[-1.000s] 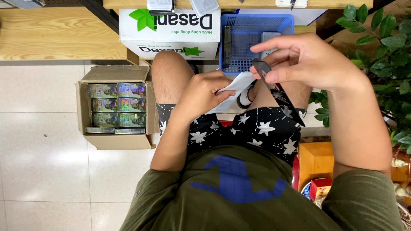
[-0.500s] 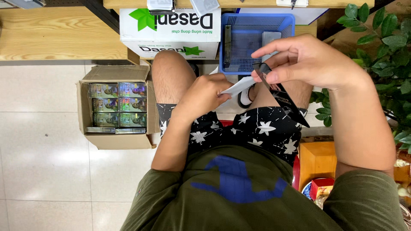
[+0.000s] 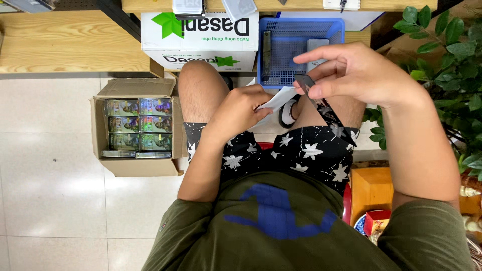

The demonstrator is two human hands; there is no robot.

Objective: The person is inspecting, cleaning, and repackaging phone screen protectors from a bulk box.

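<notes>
White paper piece (image 3: 277,98): held above your lap, in front of blue basket (image 3: 301,35). Your left hand (image 3: 240,113): fingers closed on its near edge. Your right hand (image 3: 354,70): thumb and forefinger pinched on dark flat strip (image 3: 321,103), other fingers spread; strip top touches paper. Open cardboard box (image 3: 135,165) of cans on floor to your left.

Black shorts (image 3: 311,155) with white stars, olive shirt (image 3: 281,236) with blue print, blue basket (image 3: 288,50).
</notes>
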